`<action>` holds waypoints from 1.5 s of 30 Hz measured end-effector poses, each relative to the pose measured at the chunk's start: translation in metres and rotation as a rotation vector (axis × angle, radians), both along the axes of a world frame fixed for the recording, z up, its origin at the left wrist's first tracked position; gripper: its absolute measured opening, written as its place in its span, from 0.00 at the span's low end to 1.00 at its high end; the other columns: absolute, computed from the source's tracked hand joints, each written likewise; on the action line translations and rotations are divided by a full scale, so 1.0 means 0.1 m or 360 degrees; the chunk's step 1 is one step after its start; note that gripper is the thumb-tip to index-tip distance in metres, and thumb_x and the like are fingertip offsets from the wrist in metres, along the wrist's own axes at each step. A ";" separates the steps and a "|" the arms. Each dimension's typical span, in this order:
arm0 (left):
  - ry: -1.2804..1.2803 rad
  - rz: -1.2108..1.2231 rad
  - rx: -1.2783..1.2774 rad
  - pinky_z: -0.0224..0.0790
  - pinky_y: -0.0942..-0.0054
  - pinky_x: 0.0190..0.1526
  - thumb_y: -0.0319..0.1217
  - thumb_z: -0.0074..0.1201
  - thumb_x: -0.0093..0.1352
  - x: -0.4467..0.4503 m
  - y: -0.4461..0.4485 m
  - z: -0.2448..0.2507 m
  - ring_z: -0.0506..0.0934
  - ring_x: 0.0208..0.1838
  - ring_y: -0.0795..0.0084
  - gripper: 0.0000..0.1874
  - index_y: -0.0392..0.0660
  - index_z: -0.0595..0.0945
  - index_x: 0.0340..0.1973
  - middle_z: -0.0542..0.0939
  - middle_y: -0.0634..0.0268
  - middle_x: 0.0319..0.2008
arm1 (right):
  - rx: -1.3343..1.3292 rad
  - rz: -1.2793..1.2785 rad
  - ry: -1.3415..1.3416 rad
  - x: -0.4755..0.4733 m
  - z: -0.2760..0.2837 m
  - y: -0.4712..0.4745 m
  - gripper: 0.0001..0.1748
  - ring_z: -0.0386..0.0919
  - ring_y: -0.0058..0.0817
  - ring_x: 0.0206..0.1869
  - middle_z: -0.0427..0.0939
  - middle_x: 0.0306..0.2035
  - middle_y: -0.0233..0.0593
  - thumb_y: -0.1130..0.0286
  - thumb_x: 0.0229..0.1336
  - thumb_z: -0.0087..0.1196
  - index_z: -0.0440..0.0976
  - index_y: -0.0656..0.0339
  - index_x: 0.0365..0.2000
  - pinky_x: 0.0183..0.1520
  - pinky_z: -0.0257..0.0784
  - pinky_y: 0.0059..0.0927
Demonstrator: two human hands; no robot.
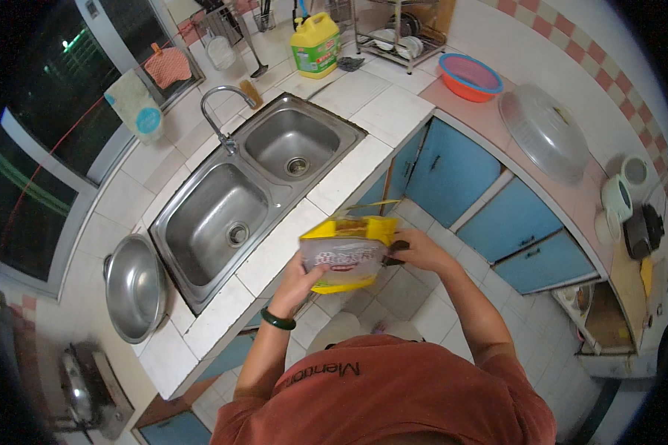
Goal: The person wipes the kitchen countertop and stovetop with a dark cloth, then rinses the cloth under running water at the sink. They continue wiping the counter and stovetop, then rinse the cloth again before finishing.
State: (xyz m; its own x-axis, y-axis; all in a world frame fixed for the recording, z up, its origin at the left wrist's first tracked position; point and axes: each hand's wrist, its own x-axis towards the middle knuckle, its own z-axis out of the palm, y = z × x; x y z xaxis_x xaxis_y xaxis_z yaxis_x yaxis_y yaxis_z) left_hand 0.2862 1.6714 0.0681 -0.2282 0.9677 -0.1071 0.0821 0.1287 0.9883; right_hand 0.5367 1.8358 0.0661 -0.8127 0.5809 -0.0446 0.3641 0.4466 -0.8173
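Note:
Between my hands, in front of the tiled counter edge, is a yellow plastic food bag (346, 256) with a clear panel and printed writing. My left hand (298, 281) grips its left side, the thumb over the front. At the bag's upper right corner, my right hand (417, 250) pinches something small and dark (398, 253), blurred; whether this is part of the bag cannot be told. A thin yellow strip (367, 207) sticks out above the bag. The contents are unclear.
A double steel sink (222, 222) with a curved faucet (222, 105) lies ahead-left, a metal basin (136, 289) beside it. Behind stand a yellow detergent jug (316, 47) and a dish rack (398, 41). Nested plastic basins (470, 78) and a clear domed cover (545, 133) sit on the right counter.

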 end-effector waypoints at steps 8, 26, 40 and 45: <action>-0.0102 0.0713 0.0063 0.63 0.72 0.57 0.27 0.50 0.68 -0.90 0.16 -0.27 0.73 0.53 0.71 0.21 0.39 0.70 0.57 0.75 0.60 0.50 | -0.0056 -0.0018 0.0153 -0.98 0.11 1.38 0.14 0.78 0.32 0.40 0.80 0.37 0.43 0.74 0.45 0.59 0.78 0.64 0.37 0.45 0.72 0.30; 0.2519 0.0580 -0.0650 0.48 0.45 0.65 0.26 0.43 0.65 -3.14 2.87 -0.48 0.50 0.72 0.58 0.26 0.42 0.65 0.60 0.58 0.58 0.67 | -0.0814 -0.1145 0.0515 -1.34 -0.40 5.21 0.21 0.80 0.32 0.32 0.80 0.35 0.43 0.62 0.55 0.57 0.73 0.70 0.42 0.32 0.77 0.34; 0.2407 0.0770 -0.1365 0.41 0.46 0.67 0.32 0.45 0.64 -3.03 3.09 -0.44 0.56 0.69 0.63 0.25 0.41 0.70 0.58 0.61 0.59 0.65 | -0.1458 0.0076 -0.0021 -3.43 -0.79 4.11 0.27 0.76 0.29 0.43 0.76 0.44 0.37 0.55 0.57 0.54 0.70 0.62 0.51 0.40 0.72 0.31; 0.2145 0.0824 -0.1547 0.45 0.48 0.65 0.33 0.48 0.63 -2.92 2.96 -0.51 0.56 0.69 0.61 0.32 0.41 0.62 0.64 0.61 0.57 0.65 | -0.1135 0.0459 -0.0077 -4.60 -0.95 3.66 0.28 0.74 0.34 0.47 0.73 0.49 0.40 0.55 0.60 0.50 0.65 0.59 0.56 0.47 0.69 0.34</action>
State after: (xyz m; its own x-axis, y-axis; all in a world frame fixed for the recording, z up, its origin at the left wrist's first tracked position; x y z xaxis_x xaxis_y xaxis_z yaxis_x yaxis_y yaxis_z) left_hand -0.0058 1.9677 0.0170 -0.8785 0.4756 -0.0463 0.4757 0.8611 -0.1795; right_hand 0.0766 2.2019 -0.0291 -0.9152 0.1639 -0.3682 0.3560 -0.0997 -0.9292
